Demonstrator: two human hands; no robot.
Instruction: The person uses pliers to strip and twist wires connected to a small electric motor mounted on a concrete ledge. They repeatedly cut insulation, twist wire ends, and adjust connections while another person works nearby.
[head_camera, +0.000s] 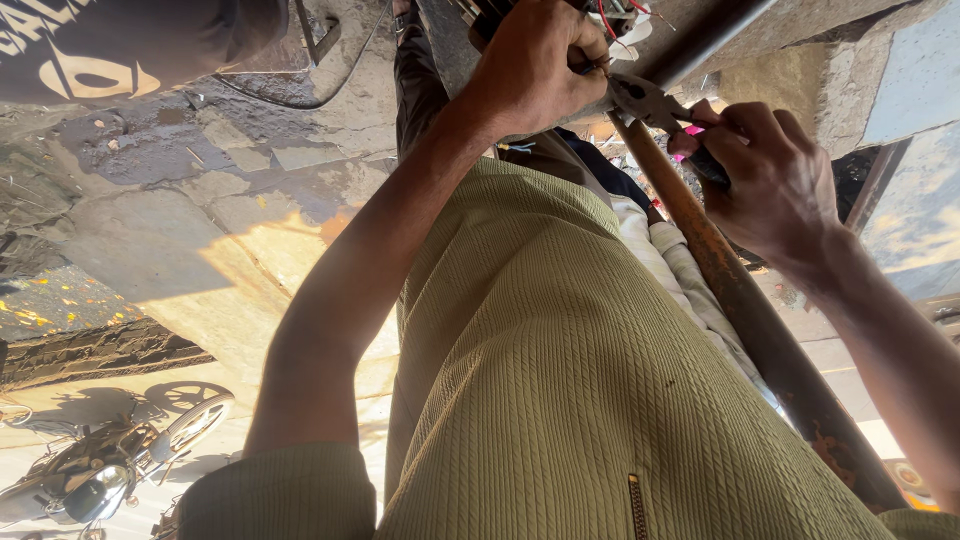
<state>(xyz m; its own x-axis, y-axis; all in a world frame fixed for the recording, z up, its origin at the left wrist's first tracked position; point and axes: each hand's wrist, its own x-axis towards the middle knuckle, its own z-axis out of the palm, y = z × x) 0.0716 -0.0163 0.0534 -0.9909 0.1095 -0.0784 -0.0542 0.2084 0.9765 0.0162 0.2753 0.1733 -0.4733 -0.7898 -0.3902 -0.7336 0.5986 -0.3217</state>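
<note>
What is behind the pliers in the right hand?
A rusty metal tube runs behind the pliers, which the right hand grips. The left hand covers whatever their tips meet.

The left hand (535, 65) sits at twelve o'clock, closed against a bundle of thin red and white wires (620, 20) just to its right. At one o'clock lie the steel-jawed pliers (650, 105), their jaws toward the left hand and their handles inside the right hand (770, 175) at two o'clock. A rusty round metal pipe (760, 330) runs under both — from beside the pliers down to five o'clock. The ribbed olive shirt (560, 380) fills the centre. A parked motorcycle (100, 470) stands at eight o'clock on the cracked stone pavement (200, 200).
</note>
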